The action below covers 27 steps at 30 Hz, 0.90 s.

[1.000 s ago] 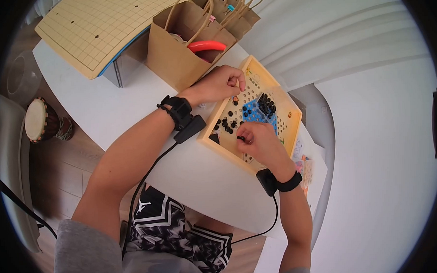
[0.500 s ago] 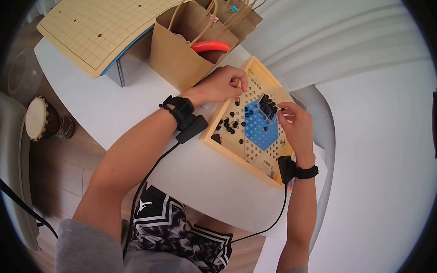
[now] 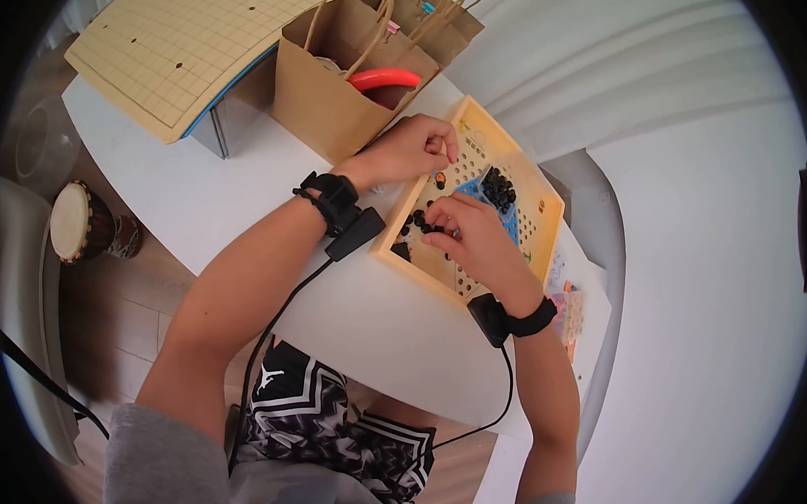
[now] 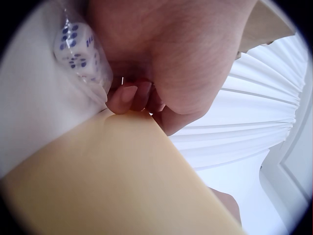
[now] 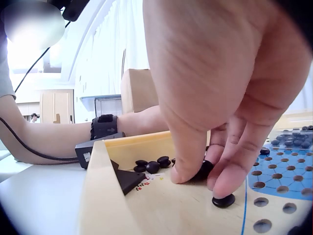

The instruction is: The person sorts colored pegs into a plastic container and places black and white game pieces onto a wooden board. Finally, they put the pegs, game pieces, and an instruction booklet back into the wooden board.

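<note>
My right hand [image 3: 479, 240] reaches down into a wooden game tray [image 3: 421, 285] with a holed board. In the right wrist view, its thumb and fingers come together around a black go stone [image 5: 204, 170], partly hidden by them. Another black stone [image 5: 223, 201] lies right under a fingertip. More loose stones [image 5: 152, 167] lie in the tray beyond the thumb. My left hand [image 3: 409, 152] rests at the tray's far-left rim, its fingers loosely curled and holding nothing visible. On the blue part of the board stands a clear box of black stones [image 3: 499, 191].
Bagged white dice [image 4: 76, 46] lie beside the left hand. Paper bags [image 3: 336, 103], one with a red ring [image 3: 384, 78], stand behind it. A gridded board [image 3: 183, 60] lies at the back left. A drum [image 3: 72, 221] is on the floor.
Between the earlier frames, my right hand went from the loose stones to the clear box's right side; now it is back left among the loose stones. The left hand has stayed at the rim.
</note>
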### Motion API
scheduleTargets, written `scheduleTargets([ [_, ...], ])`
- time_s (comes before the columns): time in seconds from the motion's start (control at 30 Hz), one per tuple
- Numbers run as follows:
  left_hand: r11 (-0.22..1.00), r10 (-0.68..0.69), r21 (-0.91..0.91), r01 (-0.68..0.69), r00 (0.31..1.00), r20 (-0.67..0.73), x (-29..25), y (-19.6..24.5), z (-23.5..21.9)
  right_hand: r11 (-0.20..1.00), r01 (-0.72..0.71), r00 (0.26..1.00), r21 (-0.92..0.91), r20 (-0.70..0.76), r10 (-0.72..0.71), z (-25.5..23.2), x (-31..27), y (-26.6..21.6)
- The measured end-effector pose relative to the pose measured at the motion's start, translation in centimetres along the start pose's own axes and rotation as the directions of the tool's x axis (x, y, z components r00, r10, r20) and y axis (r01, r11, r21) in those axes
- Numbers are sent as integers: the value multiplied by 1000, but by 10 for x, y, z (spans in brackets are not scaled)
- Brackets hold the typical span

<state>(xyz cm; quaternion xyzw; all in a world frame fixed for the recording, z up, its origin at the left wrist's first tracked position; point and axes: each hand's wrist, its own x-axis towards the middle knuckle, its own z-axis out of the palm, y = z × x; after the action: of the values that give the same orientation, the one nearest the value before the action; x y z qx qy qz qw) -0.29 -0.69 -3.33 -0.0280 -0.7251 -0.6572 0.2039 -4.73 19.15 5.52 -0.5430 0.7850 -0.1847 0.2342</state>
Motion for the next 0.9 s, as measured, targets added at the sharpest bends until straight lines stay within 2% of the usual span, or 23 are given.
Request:
scheduleTargets([
  [0.07, 1000, 9, 15, -9, 1000, 0, -1, 0, -1, 998, 29, 1000, 57, 3, -29, 1, 2, 5],
  [0.2, 1000, -9, 13, 9, 1000, 1, -1, 1, -1, 999, -19, 1000, 38, 21, 18, 0, -1, 4],
  [0.3, 1000, -7, 21, 7, 1000, 3, 0, 1, -1, 999, -11, 1000, 53, -23, 12, 0, -4, 7],
  [0.37, 1000, -3, 24, 3, 1000, 0, -1, 1, -1, 991, -100, 994, 90, -37, 104, -1, -8, 6],
  [0.47, 999, -9, 31, 9, 1000, 0, -1, 1, 0, 989, -132, 991, 68, -23, 134, -6, -12, 5],
  [0.6, 1000, -3, 5, 3, 1000, 5, 0, 0, 1, 994, -24, 993, 110, -110, 36, -18, -19, 18],
  [0.67, 1000, -5, -7, 5, 1000, 6, -2, 2, 1, 958, -207, 932, 199, -259, 255, -37, -22, 22],
  [0.7, 1000, -18, 22, 18, 1000, -7, -3, 5, 0, 958, -207, 932, 199, -258, 255, -47, -23, 30],
  [0.77, 999, -27, 47, 27, 1000, -11, -3, 9, 2, 981, -190, 883, 48, -429, 192, -65, -22, 49],
  [0.83, 998, -54, 22, 54, 999, -5, -3, 9, 1, 977, -213, 882, 11, -429, 197, -67, -24, 60],
  [0.9, 999, -26, 18, 26, 1000, 3, -1, 7, 2, 987, -15, 893, -161, -447, -59, -61, -21, 65],
])
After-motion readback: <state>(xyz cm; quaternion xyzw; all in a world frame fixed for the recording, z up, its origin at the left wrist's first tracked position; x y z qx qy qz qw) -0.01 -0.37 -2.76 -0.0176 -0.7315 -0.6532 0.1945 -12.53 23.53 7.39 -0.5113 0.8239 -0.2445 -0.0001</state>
